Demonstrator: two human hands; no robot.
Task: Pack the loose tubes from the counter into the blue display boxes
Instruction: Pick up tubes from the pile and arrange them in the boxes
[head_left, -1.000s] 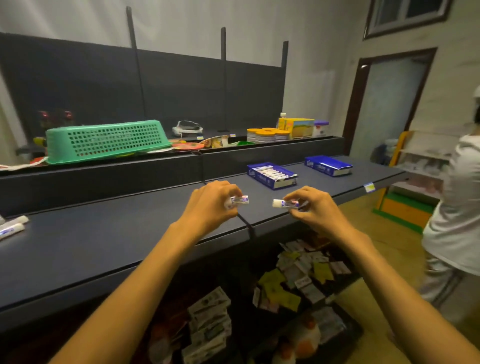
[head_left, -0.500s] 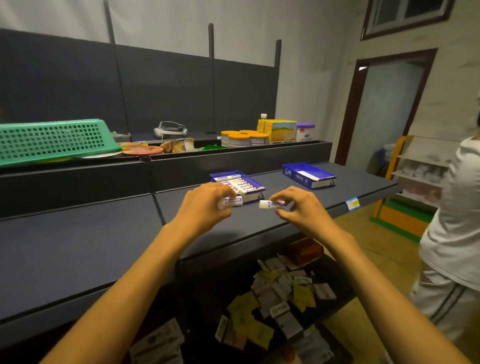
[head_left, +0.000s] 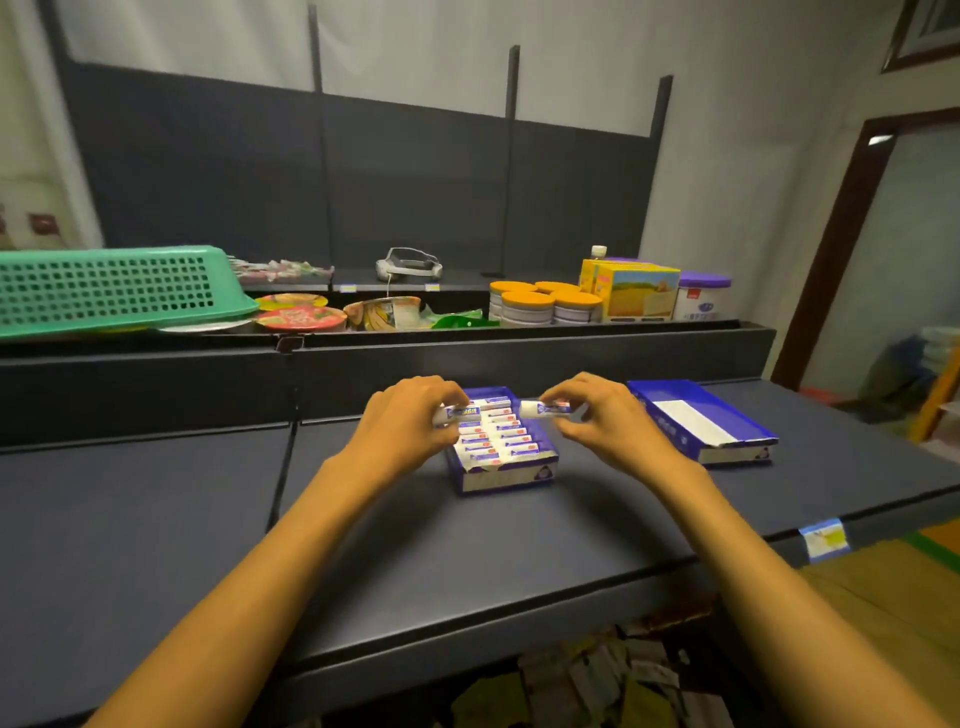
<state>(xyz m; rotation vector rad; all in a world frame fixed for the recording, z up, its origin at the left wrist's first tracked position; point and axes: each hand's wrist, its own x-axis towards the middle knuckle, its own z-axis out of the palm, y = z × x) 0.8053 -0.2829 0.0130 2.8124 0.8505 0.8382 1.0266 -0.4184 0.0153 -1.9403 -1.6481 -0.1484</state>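
Left hand (head_left: 402, 423) pinches one white tube (head_left: 458, 413) in curled fingers; right hand (head_left: 605, 418) pinches a second tube (head_left: 545, 409) likewise. Both tubes lie level above the open blue display box (head_left: 506, 475), which holds rows of tubes. A second blue box (head_left: 698, 426) sits to its right on the dark counter (head_left: 156, 519). Behind: green basket (head_left: 111, 288), orange-lidded tins (head_left: 543, 301).

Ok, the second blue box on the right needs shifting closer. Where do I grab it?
Grip the second blue box across its two long walls near the front end, coming from above. It lies flat and open-topped on the counter, clear of the right hand, with its rims exposed; the interior looks shallow.
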